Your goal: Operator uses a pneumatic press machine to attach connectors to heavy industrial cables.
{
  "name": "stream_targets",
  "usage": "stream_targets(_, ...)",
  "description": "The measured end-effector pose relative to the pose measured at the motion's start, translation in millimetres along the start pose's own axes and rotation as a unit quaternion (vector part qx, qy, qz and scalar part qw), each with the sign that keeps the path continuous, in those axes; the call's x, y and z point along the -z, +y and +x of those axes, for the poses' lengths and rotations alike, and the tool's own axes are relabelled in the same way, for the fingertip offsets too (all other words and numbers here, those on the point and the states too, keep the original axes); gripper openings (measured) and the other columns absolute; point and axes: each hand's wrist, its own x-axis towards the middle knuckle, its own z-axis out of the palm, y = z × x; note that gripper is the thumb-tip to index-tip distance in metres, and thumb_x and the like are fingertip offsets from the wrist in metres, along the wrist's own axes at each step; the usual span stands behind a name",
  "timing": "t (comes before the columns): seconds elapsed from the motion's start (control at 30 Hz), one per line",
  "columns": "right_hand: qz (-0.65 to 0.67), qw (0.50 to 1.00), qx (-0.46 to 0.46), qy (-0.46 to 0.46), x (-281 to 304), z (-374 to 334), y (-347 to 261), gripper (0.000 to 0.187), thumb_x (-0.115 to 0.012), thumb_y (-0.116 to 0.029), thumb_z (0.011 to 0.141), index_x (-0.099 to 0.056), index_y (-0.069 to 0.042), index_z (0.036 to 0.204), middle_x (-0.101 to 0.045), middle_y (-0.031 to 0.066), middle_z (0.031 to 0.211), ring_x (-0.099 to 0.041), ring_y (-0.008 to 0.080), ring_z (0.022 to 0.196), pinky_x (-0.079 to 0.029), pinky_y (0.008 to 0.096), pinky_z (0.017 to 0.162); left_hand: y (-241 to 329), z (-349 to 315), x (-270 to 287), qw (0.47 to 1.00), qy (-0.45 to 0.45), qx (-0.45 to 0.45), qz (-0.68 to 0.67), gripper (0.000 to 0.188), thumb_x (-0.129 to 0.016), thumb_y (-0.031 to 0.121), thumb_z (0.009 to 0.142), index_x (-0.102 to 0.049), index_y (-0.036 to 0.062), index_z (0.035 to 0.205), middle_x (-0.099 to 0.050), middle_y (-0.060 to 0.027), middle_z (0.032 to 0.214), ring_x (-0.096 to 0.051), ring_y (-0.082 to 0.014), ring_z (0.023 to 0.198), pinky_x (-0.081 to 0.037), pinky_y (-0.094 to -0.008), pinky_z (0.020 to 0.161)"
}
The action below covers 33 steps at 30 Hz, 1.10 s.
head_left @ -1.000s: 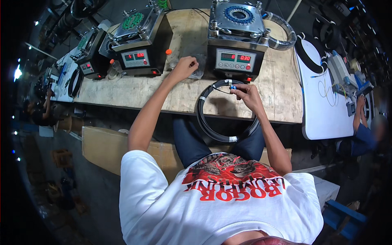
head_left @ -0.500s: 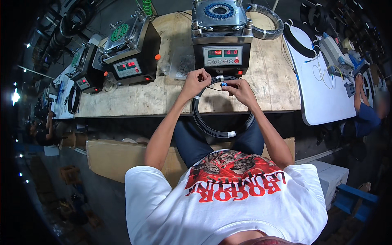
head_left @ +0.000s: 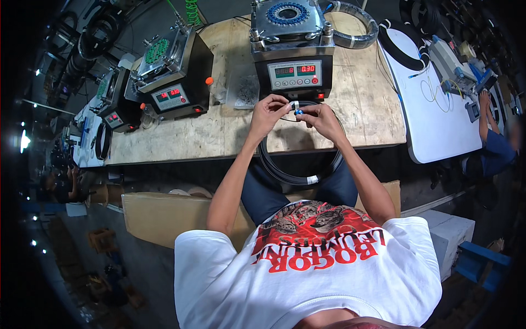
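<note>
A coil of black cable [head_left: 286, 176], bound with bands of white tape, hangs over the table's front edge and reaches down to my lap. Above its far side, my right hand [head_left: 323, 122] pinches a small blue connector [head_left: 299, 112] between thumb and fingers. My left hand [head_left: 268, 116] is closed in a pinch just left of the connector, its fingertips close to it. What sits between the left fingertips is too small to make out. A thin black cable runs below the fingers.
A polishing machine [head_left: 300, 71] with a lit display stands straight ahead on the wooden table [head_left: 219, 131]. Further machines [head_left: 174, 98] and an orange-capped bottle [head_left: 148, 114] are at the left. A clear plastic bag [head_left: 245, 90] lies by the middle machine. A co-worker [head_left: 490, 148] sits at the white table [head_left: 438, 131].
My left hand has come slightly right, closer to the connector in my right hand. The view has shifted a little, and the numbers on the machine displays have changed.
</note>
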Motion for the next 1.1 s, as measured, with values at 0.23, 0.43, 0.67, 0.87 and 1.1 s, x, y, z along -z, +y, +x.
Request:
stream_targets(0.23,-0.033,0.999,-0.001,-0.004,-0.8,2.0,-6.4,0.022,-0.075,-0.016,0.086,-0.076,0.002,0.099,-0.064,0.0057,0.062,-0.050,0.0080,0.055,-0.041,0.0282,0.054,10.3,0.1,-6.0,0.999,0.018,-0.029,0.004,0.016,-0.072,0.005,0.089,-0.065,-0.0014,0.102,-0.069,-0.0041,0.090,-0.064,-0.0076,0.082,-0.053,-0.0224,0.075)
stream_targets(0.43,-0.023,1.000,0.003,-0.019,-0.7,4.1,-1.9,0.024,-0.074,-0.017,0.088,-0.075,0.003,0.101,-0.070,0.0033,0.071,-0.052,0.0066,0.060,-0.044,0.0262,0.056,1.6,3.9,-0.7,0.997,0.014,-0.065,-0.044,0.010,-0.071,0.004,0.089,-0.064,0.0005,0.095,-0.068,-0.0036,0.092,-0.063,-0.0070,0.086,-0.052,-0.0213,0.078)
stream_targets(0.67,-0.026,0.999,0.017,-0.021,0.7,2.4,-9.9,0.027,-0.074,-0.019,0.088,-0.074,0.004,0.102,-0.071,0.0040,0.073,-0.052,0.0071,0.059,-0.045,0.0262,0.057,12.3,5.5,-3.1,0.999,0.007,-0.048,0.012,0.023,-0.068,0.009,0.094,-0.068,-0.0042,0.113,-0.072,-0.0113,0.103,-0.067,-0.0120,0.096,-0.052,-0.0238,0.085)
stream_targets(0.87,-0.031,0.999,-0.005,-0.026,0.3,3.4,-11.1,0.026,-0.074,-0.019,0.088,-0.075,0.003,0.101,-0.069,0.0034,0.071,-0.052,0.0072,0.058,-0.044,0.0263,0.056,6.4,4.5,-6.7,0.996,0.040,-0.060,0.042,0.021,-0.065,0.011,0.096,-0.071,-0.0040,0.109,-0.073,-0.0104,0.100,-0.068,-0.0129,0.096,-0.052,-0.0246,0.086)
stream_targets(1.1,-0.027,0.999,0.004,-0.019,-1.4,1.4,-18.2,0.023,-0.073,-0.018,0.088,-0.075,0.002,0.099,-0.064,0.0026,0.064,-0.051,0.0075,0.056,-0.042,0.0271,0.054,-3.6,6.0,-13.2,0.996,0.059,-0.065,-0.013,0.024,-0.062,0.011,0.098,-0.065,-0.0017,0.118,-0.073,-0.0096,0.100,-0.068,-0.0120,0.094,-0.052,-0.0244,0.085)
